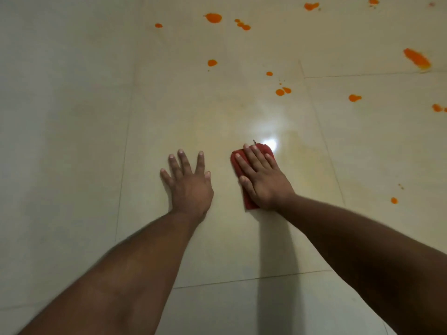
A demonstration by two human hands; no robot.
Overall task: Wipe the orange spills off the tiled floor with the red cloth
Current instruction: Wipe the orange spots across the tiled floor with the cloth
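Note:
My right hand point(262, 178) lies flat with straight fingers on the folded red cloth point(266, 149), pressing it onto the cream tiled floor point(217, 117). My left hand point(187, 183) rests flat on the bare tile to the left of the cloth, fingers spread, holding nothing. Several orange spills dot the floor beyond the hands: a pair of drops point(283, 91) ahead of the cloth, a blob point(212, 62) further up, a larger one point(213, 17) near the top, a long smear point(416, 58) at the right, and a small drop point(394, 200) right of my right arm.
A bright light reflection point(268, 141) shines on the tile just beyond the cloth. Faint yellowish smears tint the tile around it. Grout lines point(251, 278) cross the floor below my arms. The left part of the floor shows no spills.

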